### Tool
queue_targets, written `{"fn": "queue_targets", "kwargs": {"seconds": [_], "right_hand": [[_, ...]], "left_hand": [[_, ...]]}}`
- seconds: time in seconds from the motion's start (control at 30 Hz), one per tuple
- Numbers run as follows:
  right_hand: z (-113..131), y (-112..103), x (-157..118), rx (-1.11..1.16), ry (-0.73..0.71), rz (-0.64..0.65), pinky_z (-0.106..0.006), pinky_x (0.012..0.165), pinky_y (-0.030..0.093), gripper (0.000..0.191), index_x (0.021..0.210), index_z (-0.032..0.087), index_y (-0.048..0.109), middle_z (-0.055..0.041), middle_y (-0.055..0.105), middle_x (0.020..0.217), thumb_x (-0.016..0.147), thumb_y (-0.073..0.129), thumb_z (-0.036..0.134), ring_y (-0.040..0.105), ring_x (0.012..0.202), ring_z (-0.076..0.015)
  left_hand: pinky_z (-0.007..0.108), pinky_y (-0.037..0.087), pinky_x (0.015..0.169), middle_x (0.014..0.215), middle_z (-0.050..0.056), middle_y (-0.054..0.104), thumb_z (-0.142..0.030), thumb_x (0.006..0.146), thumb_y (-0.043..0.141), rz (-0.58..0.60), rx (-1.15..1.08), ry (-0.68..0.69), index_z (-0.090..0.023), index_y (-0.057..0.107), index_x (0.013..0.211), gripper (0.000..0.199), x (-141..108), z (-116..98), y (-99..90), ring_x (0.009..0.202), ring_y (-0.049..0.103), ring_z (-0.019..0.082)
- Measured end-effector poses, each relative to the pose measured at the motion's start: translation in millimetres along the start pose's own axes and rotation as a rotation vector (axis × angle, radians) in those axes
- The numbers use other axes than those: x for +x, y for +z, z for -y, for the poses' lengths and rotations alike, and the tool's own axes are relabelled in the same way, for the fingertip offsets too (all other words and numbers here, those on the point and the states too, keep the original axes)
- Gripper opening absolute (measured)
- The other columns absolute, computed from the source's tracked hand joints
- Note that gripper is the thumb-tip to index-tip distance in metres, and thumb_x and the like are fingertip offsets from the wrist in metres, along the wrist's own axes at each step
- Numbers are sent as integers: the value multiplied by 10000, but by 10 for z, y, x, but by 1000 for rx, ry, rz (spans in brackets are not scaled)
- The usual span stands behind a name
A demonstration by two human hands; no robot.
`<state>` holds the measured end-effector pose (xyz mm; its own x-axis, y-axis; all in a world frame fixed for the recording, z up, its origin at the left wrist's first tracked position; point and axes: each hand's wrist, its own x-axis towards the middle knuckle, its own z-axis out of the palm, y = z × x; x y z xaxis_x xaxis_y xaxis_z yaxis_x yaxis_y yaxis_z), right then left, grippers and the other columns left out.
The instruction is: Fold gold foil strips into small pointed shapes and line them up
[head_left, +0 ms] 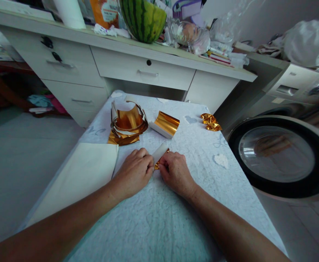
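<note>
Between my two hands lies a small piece of gold foil paper (160,153) with its white backing turned up, on the cloth-covered table (203,167). My left hand (139,167) is closed at its left edge, and my right hand (175,171) pinches its right edge. Just behind them sits a curled gold sheet (167,124) with white backing. A loose stack of curved gold sheets (129,122) stands at the back left. Several folded gold pieces (211,122) lie at the back right.
A cream sheet (77,174) covers the table's left side. Behind stands a white counter with drawers (145,71), holding a cut watermelon (143,20), a paper roll (70,12) and plastic bags. On the right, a washing machine's round door (279,154) hangs open beside the table.
</note>
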<state>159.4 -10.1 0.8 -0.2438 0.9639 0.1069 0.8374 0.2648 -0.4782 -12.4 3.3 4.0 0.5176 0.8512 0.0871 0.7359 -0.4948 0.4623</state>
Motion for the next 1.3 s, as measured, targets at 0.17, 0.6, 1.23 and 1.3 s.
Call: {"fn": "queue_targets", "kwargs": {"seconds": [0.17,0.6,1.23,1.3], "right_hand": [[2,-3,1,24,20,1,-311,746,347,62,759,189,568,-16,612,757,800,585,145,531,746,-169],[28,-23,-5,-5,31,3,-302,746,318,41,847,191,574,-6,615,783,824,599,168,522,764,-170],[21,-16,-10,21,5,-18,-290,743,317,89,864,206,563,0,600,832,818,573,130,523,790,-163],[17,-13,-9,27,-8,-33,-292,751,321,79,849,203,575,-6,591,848,826,571,128,530,816,-164]], "left_hand": [[372,419,813,902,50,523,-161,867,474,17,-18,-6,-189,551,796,109,-3,15,2,889,491,212],[364,410,847,883,34,521,-173,879,407,83,-135,-19,-198,553,795,170,32,86,-65,908,500,205],[333,399,775,856,35,533,-192,870,532,-7,3,-52,-197,562,791,85,64,37,63,866,507,211],[335,396,779,858,32,540,-183,863,542,-15,0,-48,-200,569,810,61,62,29,71,873,507,212]]}}
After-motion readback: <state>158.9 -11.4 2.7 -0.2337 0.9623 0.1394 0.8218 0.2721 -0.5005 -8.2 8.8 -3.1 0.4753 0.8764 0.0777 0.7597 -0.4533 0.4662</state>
